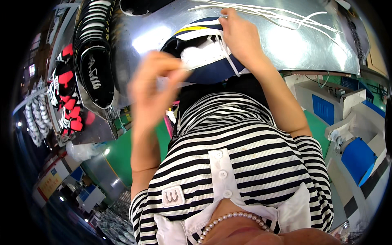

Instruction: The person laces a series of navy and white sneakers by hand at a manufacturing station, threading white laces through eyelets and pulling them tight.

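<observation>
A navy shoe (212, 73) with white and yellow stripes lies at the table's near edge, against my lap. White padding or paper (202, 53) shows inside its opening, and a white shoelace (229, 57) hangs loose across its side. My right hand (241, 36) grips the far right part of the shoe, its fingertips bent at the striped edge. Left of the shoe, my left hand (157, 83) is raised and smeared by motion. Whether its fingers hold a lace end cannot be made out.
Loose white laces (269, 14) lie across the far side of the metal table (298, 49). A long row of black shoes (96, 73) stands at the left, beside red, black and white pieces (67, 98). A grey machine with a blue panel (359, 159) is at the right.
</observation>
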Motion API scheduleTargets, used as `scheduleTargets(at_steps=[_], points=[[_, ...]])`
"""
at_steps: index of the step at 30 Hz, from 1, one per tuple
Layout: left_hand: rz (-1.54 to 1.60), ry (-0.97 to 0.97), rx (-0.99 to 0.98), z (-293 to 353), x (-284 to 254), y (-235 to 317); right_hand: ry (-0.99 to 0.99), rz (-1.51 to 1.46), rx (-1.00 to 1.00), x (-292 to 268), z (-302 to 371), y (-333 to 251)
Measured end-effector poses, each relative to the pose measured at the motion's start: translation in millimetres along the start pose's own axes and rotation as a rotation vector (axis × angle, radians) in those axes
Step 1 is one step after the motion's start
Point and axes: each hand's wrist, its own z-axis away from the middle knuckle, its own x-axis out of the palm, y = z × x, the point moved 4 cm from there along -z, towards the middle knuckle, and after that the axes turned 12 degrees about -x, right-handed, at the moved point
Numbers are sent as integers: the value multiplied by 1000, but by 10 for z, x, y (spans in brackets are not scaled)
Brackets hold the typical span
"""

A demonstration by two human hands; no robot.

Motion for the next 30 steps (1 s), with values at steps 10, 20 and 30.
scheduleTargets(at_steps=[10,20,30], points=[[-388,185,210,-133,653,-272,21,-630,138,-582,384,-280],[-303,75,-25,-196,616,-318,-221,-558,162,-386,776,-342],[-204,-2,76,-174,608,-404,-284,-690,283,-271,663,-297]])
